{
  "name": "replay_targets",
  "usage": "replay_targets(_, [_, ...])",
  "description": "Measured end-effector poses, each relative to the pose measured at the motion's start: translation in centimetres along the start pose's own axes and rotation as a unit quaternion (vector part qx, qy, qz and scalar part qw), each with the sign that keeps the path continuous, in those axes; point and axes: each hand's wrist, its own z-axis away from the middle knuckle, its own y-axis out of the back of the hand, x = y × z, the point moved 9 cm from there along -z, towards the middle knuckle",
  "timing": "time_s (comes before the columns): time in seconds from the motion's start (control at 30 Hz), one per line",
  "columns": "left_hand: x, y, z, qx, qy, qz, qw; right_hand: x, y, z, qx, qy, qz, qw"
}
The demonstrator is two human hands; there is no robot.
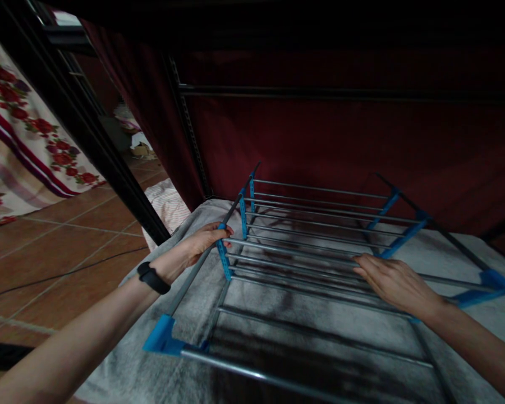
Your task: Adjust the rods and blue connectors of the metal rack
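A metal rack (294, 247) with several thin silver rods and blue plastic brackets, like a folding clothes drying rack, rests on a grey blanket (185, 269). My left hand (204, 242), with a black band on the wrist, is closed on the rack's left side rail, at the top of a blue bracket (224, 259). My right hand (389, 280) lies over the rods toward the right side, its fingers bent together at one of them. Its fingertips are partly hidden. A blue corner piece (163, 336) shows at the near left.
A black metal frame post (105, 151) slants down at the left. Dark red cloth (320, 140) hangs behind the rack. On the left are a tiled floor (76, 252), a dark cable (67, 274) and a flowered cloth (33, 129). A dark beam crosses overhead.
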Motion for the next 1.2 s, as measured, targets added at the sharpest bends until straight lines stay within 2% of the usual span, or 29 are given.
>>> replay_targets(0.23, [-0.6,0.3,-0.6,-0.026,0.022,-0.025,0.999,0.4,0.0,-0.7,-0.046,-0.042,-0.064,0.996])
replay_targets(0.37, [-0.2,0.3,-0.6,-0.025,0.002,-0.044,0.999,1.1,-0.2,-1.0,-0.090,-0.074,-0.127,0.985])
replay_targets(0.7, [-0.6,0.3,-0.5,-0.015,0.025,0.004,1.000,2.1,-0.2,-1.6,-0.141,-0.121,-0.237,0.954])
replay_targets(0.8, [-0.6,0.3,-0.5,-0.016,0.027,0.000,1.000,1.9,-0.2,-1.4,-0.126,-0.118,-0.228,0.958])
replay_targets(1.0, [-1.4,0.8,-0.7,-0.012,0.041,0.008,0.999,1.3,-0.1,-0.5,-0.027,-0.109,-0.150,0.982])
replay_targets(1.2, [-0.5,1.0,-0.9,0.021,0.026,-0.026,0.999,0.6,0.5,-0.5,0.018,-0.112,-0.137,0.984])
